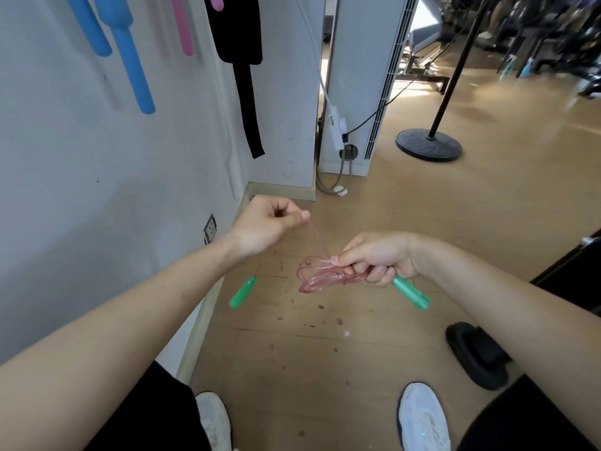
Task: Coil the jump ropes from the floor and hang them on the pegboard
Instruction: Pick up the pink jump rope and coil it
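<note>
Wall (81,174) at left, blue foam handles (130,50) hanging high on it; wood floor (455,206) below. Right grip (380,255) clamped round coil (315,275) of pink translucent jump rope plus one green handle (411,292): loops stick out left of fist, handle out right. Left grip (266,222) pinched on thin free strand (314,231), up-left of coil. Second green handle (243,292) appears to dangle below left wrist. Judged: rope light, limp yet springy, slick; hold where loops cross.
</note>
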The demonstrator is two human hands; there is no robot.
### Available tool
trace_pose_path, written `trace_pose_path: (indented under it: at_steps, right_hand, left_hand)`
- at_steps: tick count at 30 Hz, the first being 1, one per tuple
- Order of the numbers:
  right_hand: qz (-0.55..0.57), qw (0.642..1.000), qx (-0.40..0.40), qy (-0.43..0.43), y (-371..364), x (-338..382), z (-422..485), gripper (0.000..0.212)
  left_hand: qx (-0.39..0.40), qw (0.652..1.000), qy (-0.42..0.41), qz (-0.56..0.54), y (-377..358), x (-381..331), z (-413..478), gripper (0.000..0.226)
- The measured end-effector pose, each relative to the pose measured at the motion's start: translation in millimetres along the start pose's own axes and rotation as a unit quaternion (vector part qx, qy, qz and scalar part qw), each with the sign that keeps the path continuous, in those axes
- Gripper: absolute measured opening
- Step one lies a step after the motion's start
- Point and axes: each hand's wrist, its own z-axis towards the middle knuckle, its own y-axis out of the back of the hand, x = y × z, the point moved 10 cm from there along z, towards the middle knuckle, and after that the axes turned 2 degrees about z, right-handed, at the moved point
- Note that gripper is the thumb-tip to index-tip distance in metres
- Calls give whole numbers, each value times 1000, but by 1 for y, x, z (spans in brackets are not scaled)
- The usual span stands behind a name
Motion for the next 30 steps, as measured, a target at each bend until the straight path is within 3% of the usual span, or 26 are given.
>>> trace_pose_path:
  at_steps: [3, 8, 13, 18, 21, 25, 30]
  right_hand:
    - [19, 999, -35, 4, 9, 0, 3, 36]
    - [168, 977, -125, 48, 34, 0, 10, 36]
    - [320, 926, -159, 124, 50, 12, 4, 33]
    - [431, 881, -80, 177, 42, 31, -5, 33]
    - [437, 876, -25, 202, 40, 45, -17, 33]
    - [409, 886, 42, 214, 36, 55, -32, 32]
    - [284, 936, 107, 177, 25, 51, -43, 33]
  left_hand:
    - [-30, 999, -12, -11, 2, -9, -4, 21]
    - [73, 995, -58, -35, -23, -31, -17, 16]
    - [110, 992, -30, -56, -39, -22, -23, 17]
    - [157, 983, -21, -91, -53, -20, -26, 19]
    - [162, 981, -2, -109, -49, -14, -24, 22]
    - [200, 974, 30, -103, -49, -2, -26, 21]
    - [231, 972, 22, -24, -43, 7, -27, 19]
